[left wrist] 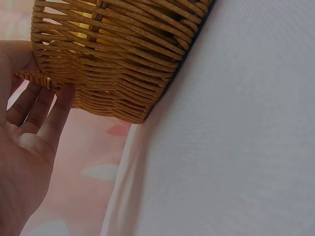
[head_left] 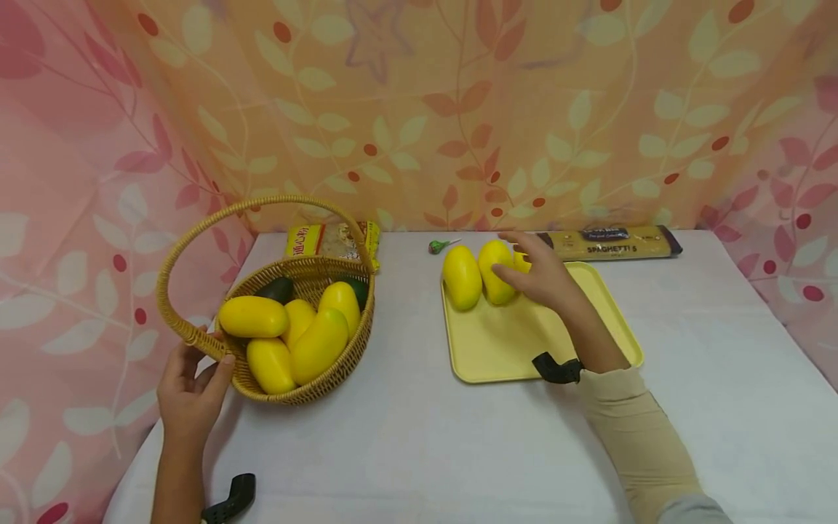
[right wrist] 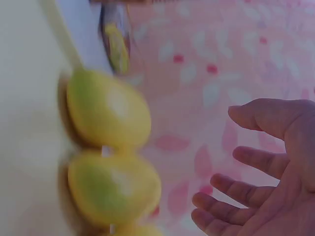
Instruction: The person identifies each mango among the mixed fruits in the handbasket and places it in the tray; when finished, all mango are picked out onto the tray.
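In the head view, the person's left hand holds the wicker basket at the foot of its handle, thumb and fingers on either side. Five yellow mangoes and two dark green fruits lie in the basket, which stands on the white tablecloth in front of a noodle packet. The right hand hovers over the yellow tray, fingers apart and holding nothing; three more mangoes lie side by side at its far left.

In the left wrist view, the fingers reach up to the basket's woven side.

In the right wrist view, the right fingers are loosely spread, well apart from the blurred mangoes.
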Demonstrator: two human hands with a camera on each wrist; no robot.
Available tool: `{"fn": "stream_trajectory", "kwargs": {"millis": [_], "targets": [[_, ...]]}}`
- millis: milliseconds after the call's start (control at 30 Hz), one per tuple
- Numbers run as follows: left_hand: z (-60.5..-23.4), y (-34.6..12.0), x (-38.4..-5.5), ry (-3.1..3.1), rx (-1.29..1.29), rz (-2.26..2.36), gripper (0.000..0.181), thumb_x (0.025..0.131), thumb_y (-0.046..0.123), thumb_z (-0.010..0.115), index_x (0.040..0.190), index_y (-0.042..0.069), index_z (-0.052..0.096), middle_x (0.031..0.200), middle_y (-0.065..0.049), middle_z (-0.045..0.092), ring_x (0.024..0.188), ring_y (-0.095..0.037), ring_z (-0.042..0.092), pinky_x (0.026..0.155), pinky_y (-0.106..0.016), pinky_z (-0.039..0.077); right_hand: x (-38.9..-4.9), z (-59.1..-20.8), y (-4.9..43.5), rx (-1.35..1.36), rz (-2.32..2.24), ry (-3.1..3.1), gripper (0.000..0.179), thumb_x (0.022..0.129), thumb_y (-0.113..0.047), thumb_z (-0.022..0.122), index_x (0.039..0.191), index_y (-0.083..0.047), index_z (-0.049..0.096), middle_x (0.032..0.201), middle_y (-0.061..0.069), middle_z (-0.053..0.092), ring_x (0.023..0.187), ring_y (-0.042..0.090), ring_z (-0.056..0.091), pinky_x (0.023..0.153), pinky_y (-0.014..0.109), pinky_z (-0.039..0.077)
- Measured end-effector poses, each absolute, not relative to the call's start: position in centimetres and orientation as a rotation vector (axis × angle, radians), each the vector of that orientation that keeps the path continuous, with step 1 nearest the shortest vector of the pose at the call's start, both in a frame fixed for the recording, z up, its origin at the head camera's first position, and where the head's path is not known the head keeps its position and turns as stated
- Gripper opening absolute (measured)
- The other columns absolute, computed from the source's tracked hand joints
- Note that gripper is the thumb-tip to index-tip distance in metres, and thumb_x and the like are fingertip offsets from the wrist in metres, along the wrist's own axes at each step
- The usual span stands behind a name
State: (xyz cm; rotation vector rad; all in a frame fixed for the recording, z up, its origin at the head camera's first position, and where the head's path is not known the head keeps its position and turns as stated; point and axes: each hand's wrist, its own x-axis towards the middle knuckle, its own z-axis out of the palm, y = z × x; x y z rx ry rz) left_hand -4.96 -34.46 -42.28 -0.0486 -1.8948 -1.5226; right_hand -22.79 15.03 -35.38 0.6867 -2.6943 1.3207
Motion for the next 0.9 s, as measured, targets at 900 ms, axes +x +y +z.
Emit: {"fn": "stream_trajectory", "kwargs": {"millis": [900], "targets": [[-42.4, -34.4, -5.0, -1.884, -0.046, -1.543, 0.059, 0.082, -0.025, 0.062, 0.137, -0.007, 0.053, 0.124, -0.023, 0.059, 0.114, -0.026, 0.058, 0.092, -0.019, 0.051, -17.6, -32.3, -15.5, 1.535, 0.985, -2.779, 0.055, 0.099, -0.041, 0.062, 0.146, -0.016, 0.051, 0.142, -0.005, 0.052, 0.13, 0.005, 0.044, 0.105, 0.016, 0.037]]}}
